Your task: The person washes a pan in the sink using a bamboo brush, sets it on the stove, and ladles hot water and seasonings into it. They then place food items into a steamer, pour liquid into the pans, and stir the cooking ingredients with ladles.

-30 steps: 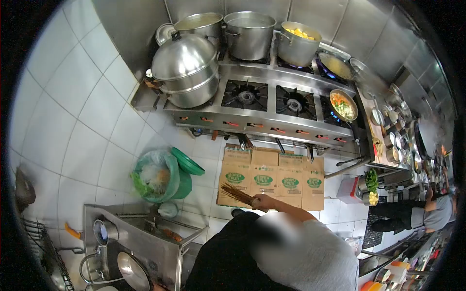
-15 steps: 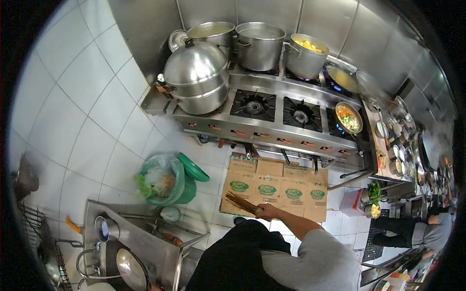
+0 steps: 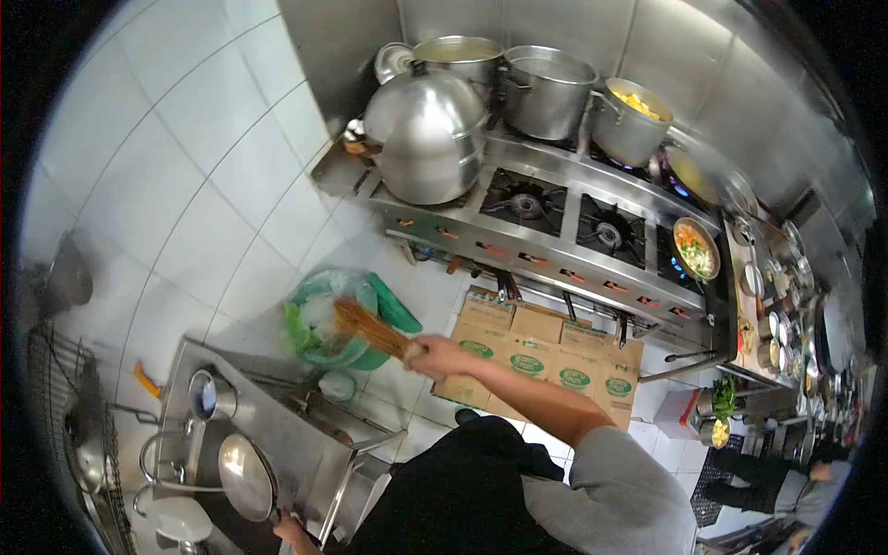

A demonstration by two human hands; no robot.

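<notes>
My right hand (image 3: 437,356) is closed around the bound end of a bamboo wok brush (image 3: 365,324), and its bristles point left over the green trash bin (image 3: 356,354). Inside the bin's clear liner lies green leafy waste (image 3: 298,324). At the bottom edge my left hand (image 3: 291,531), partly cut off, grips the handle of a frying pan (image 3: 246,476). That pan is tilted over the steel sink, near the faucet (image 3: 166,462).
A stove (image 3: 546,240) carries a large steamer pot (image 3: 430,148), several stockpots and a pan of chopped vegetables (image 3: 696,248) over a flame. Flattened cardboard (image 3: 546,361) covers the floor before it. A co-worker (image 3: 786,486) stands far right. A small pot (image 3: 213,396) sits by the sink.
My right hand has swung the wok brush left, from above the cardboard to over the trash bin. The view has shifted, and my left hand and the frying pan show more fully.
</notes>
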